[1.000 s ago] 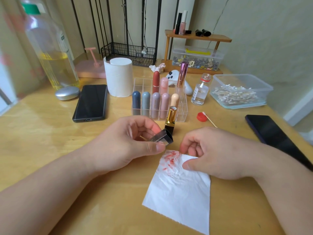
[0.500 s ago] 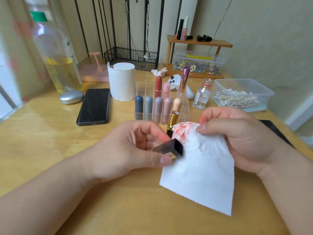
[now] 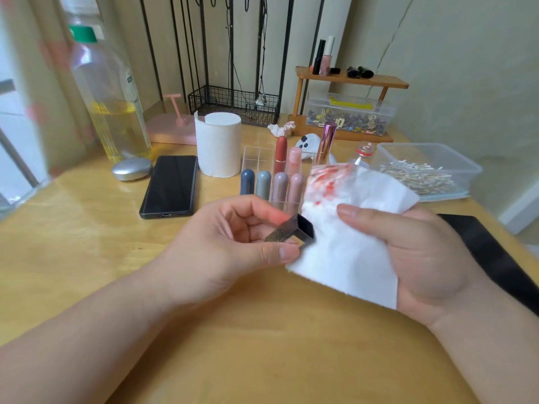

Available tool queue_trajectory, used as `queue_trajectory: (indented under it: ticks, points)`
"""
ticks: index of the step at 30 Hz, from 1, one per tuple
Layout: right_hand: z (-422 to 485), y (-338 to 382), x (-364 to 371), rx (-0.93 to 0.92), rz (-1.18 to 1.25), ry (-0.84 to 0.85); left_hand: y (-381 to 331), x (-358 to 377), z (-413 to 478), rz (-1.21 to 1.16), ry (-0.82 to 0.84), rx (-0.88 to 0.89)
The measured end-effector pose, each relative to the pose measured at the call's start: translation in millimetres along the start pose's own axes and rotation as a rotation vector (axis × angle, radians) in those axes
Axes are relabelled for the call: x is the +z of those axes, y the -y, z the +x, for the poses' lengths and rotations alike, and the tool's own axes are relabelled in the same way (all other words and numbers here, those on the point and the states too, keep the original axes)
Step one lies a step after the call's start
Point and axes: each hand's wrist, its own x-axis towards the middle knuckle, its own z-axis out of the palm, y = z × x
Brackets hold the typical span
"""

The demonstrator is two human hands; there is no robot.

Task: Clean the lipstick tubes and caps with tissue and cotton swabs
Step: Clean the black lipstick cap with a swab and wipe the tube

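The left grip (image 3: 233, 243) pinches 1 black cap (image 3: 293, 233), the right grip (image 3: 423, 252) clutches the red-stained tissue (image 3: 344, 249) beside it: wiping seems midway, tubes (image 3: 271, 185) beyond wait.

Square cap (image 3: 294, 232) beside stained tissue (image 3: 347, 228)

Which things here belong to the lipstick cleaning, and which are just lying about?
Job: black cap, held by left hand; stained tissue, held by right hand; lipsticks in clear organiser; cotton swab tub; tissue roll.
Lying about: phone; large bottle; silver case; wire basket; box of clips.
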Motion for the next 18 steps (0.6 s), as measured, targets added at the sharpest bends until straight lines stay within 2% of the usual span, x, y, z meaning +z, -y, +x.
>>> queue_trajectory:
  ticks: [3,4,6,8,11,18]
  points:
    - [-9.2,6.9,2.4,-0.436,-0.538,-0.245,0.4,-1.9,1.8,0.011,0.025,-0.043]
    - [-11.5,8.2,5.5,-0.565,-0.702,-0.257,0.8,-2.6,2.0,-0.001,0.037,-0.049]
    - [-14.1,4.1,9.0,-0.726,-0.933,-0.170,1.2,-3.3,2.0,-0.068,0.058,-0.064]
    - [-13.3,-0.3,6.9,-0.744,-1.013,-0.056,0.4,-2.9,2.2,-0.160,0.082,-0.097]
    - [-11.8,0.6,2.9,-0.737,-1.056,0.000,-2.4,-3.6,2.5,-0.233,0.140,-0.150]
    - [-12.1,3.1,6.1,-0.781,-1.032,-0.225,-3.6,-8.3,2.3,-0.337,0.263,-0.205]
